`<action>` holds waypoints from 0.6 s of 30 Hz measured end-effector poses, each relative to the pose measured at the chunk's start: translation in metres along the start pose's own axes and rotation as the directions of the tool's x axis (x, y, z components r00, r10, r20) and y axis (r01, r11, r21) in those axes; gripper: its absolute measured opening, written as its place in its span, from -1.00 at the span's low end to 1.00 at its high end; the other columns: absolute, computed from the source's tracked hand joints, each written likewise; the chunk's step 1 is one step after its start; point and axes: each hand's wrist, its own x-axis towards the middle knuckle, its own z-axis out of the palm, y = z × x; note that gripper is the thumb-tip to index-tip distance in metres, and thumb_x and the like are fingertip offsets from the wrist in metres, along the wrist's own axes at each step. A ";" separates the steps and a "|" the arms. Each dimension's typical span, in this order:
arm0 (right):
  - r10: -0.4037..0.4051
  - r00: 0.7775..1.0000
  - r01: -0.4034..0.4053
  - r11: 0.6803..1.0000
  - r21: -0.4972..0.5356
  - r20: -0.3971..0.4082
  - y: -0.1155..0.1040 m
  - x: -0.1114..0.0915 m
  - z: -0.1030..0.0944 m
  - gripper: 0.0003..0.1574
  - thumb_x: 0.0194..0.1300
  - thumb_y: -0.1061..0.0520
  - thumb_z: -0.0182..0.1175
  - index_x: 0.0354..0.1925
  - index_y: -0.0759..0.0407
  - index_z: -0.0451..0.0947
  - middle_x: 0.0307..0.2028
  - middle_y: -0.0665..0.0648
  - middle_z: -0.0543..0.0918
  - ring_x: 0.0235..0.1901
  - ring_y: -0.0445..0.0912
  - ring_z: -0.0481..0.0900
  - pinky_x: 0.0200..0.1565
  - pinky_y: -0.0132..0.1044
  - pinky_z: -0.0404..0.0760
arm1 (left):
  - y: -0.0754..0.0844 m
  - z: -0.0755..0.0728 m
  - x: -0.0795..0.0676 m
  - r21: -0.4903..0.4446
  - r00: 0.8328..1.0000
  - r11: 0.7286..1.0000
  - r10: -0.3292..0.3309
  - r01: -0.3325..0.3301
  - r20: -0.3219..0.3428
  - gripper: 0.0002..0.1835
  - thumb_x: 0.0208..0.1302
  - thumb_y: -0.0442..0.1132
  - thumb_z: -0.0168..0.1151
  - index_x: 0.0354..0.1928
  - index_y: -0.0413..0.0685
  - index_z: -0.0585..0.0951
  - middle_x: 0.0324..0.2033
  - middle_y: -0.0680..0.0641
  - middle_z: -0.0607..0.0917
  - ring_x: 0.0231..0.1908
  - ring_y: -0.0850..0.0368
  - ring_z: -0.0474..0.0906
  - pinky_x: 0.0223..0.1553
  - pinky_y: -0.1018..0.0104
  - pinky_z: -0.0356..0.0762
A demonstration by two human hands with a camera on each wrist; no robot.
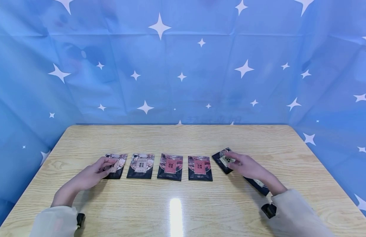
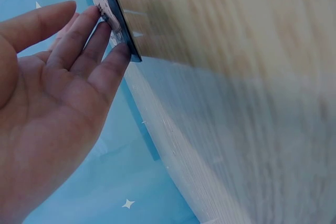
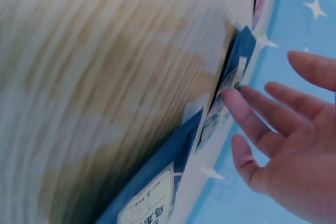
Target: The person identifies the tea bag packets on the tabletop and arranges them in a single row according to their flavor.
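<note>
My left hand (image 1: 95, 172) rests its fingertips on the leftmost sachet (image 1: 121, 164), which has a dark base and a pale pink label. In the left wrist view, the thumb stays apart from that sachet (image 2: 107, 3) and the fingers are nearly straight. At the right, my right hand (image 1: 248, 165) touches a tilted dark sachet (image 1: 220, 163) with a pale green label. The right wrist view shows loosely extended fingertips against this sachet (image 3: 239, 51), not wrapped round it. A similar sachet (image 1: 261, 188) lies partly hidden beneath the right forearm.
Between the hands lie a pale pink-labelled sachet (image 1: 140, 166) and two red-labelled sachets, one left (image 1: 170, 168) and one right (image 1: 200, 169), roughly in a row. They lie on a wooden table (image 1: 177, 138). A blue star-patterned cloth (image 1: 183, 92) hangs behind and at the sides.
</note>
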 end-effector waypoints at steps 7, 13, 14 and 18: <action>0.032 0.999 -0.032 0.999 -0.006 -0.012 0.006 -0.006 -0.007 -0.41 0.39 0.14 -0.04 0.27 0.42 0.16 0.09 0.40 0.43 0.07 0.26 0.38 -0.08 0.05 0.47 | 0.000 0.000 0.000 0.002 1.000 1.000 -0.011 0.011 0.001 -0.66 0.37 -0.38 -0.10 0.16 -0.23 0.28 0.16 -0.43 0.32 0.17 -0.38 0.19 -0.02 -0.14 0.36; 0.029 0.998 -0.030 0.999 -0.027 -0.048 0.003 -0.007 -0.007 -0.44 0.38 0.17 -0.03 0.25 0.43 0.19 0.10 0.41 0.41 -0.03 0.20 0.46 -0.18 -0.04 0.51 | 0.002 -0.001 -0.001 -0.001 1.000 1.000 -0.023 0.023 0.008 -0.66 0.38 -0.37 -0.10 0.16 -0.23 0.27 0.16 -0.45 0.30 0.18 -0.38 0.18 -0.03 -0.13 0.37; 0.023 0.999 -0.024 1.000 -0.021 -0.044 0.001 -0.006 -0.006 -0.43 0.39 0.17 -0.04 0.26 0.42 0.18 0.11 0.41 0.39 -0.02 0.20 0.45 -0.17 -0.04 0.50 | 0.002 -0.001 -0.001 -0.002 1.000 1.000 -0.022 0.022 0.009 -0.66 0.38 -0.37 -0.10 0.16 -0.23 0.27 0.16 -0.45 0.30 0.18 -0.39 0.17 -0.03 -0.13 0.37; -0.018 1.000 0.018 1.000 0.018 -0.002 -0.003 -0.002 0.000 -0.42 0.41 0.15 -0.07 0.30 0.37 0.13 0.15 0.40 0.36 0.05 0.22 0.41 -0.10 0.01 0.47 | 0.002 0.000 -0.001 -0.012 1.000 1.000 -0.021 0.021 0.014 -0.66 0.37 -0.38 -0.11 0.17 -0.24 0.26 0.17 -0.45 0.29 0.18 -0.39 0.16 -0.03 -0.13 0.38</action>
